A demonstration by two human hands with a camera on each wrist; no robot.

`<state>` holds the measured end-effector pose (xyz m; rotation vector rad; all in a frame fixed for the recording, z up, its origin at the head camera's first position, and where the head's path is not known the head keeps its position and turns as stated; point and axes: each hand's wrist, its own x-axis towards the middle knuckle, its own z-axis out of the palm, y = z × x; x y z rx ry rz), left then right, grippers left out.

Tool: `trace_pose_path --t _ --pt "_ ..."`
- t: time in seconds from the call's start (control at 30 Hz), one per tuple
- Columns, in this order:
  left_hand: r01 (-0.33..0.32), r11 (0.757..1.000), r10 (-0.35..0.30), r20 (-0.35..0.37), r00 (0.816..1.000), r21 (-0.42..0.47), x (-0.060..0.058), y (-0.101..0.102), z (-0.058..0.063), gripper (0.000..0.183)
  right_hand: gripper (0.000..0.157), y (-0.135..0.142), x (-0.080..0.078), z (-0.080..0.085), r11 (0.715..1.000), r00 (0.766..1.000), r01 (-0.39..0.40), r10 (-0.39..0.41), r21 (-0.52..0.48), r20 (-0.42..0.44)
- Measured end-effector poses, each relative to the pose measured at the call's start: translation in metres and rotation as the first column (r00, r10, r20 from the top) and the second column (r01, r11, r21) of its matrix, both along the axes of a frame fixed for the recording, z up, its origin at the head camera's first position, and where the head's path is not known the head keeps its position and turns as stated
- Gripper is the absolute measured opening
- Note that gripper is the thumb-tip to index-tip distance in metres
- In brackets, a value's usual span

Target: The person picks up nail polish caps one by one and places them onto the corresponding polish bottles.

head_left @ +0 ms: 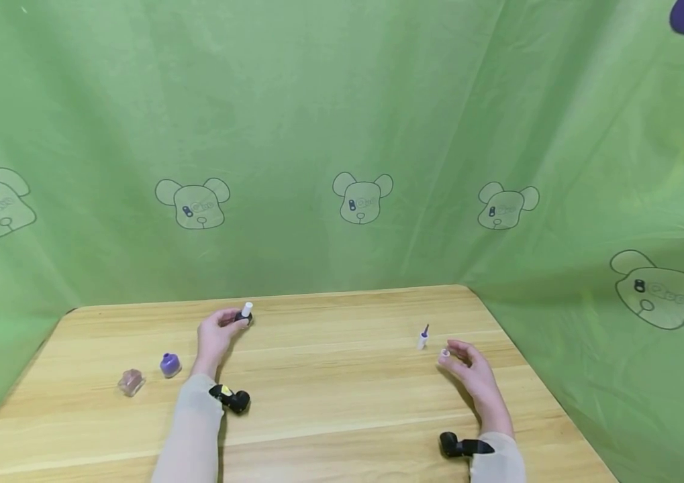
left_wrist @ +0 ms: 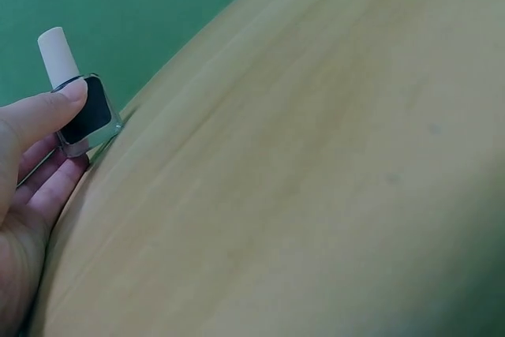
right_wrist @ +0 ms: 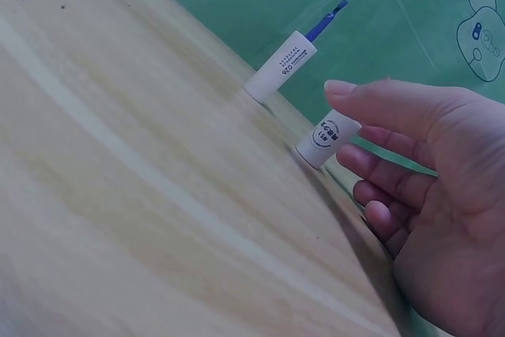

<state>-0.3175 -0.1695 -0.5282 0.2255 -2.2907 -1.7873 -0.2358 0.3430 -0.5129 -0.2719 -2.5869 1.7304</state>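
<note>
My left hand (head_left: 217, 339) grips a nail polish bottle (left_wrist: 88, 116) with dark polish and a tall white cap (left_wrist: 58, 54), thumb across its front and fingers underneath. It is close to the table's far edge. On the right, my right hand (head_left: 468, 372) has thumb and fingertips about a short white nail polish cap (right_wrist: 322, 141) standing on the table; its upper end is partly hidden by the thumb. Just left of that cap stands another white cap (head_left: 422, 341), its purple-coated brush (right_wrist: 327, 20) pointing up.
An uncapped purple polish bottle (head_left: 169, 365) and a clear pinkish bottle (head_left: 131, 382) stand left of my left forearm on the wooden table (head_left: 317, 416). Green curtain (head_left: 293, 121) with bear-head prints hangs behind the table and along its right side. Black cameras (head_left: 235, 400) are strapped to both wrists.
</note>
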Motion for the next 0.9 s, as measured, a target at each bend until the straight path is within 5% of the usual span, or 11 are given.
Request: trace_pose_path --t 0.9 --pt "0.121 0.992 -0.124 0.099 0.987 0.043 -0.004 -0.021 0.003 0.042 0.061 -0.002 -0.001 0.000 0.999 1.000 0.007 -0.007 0.047 -0.009"
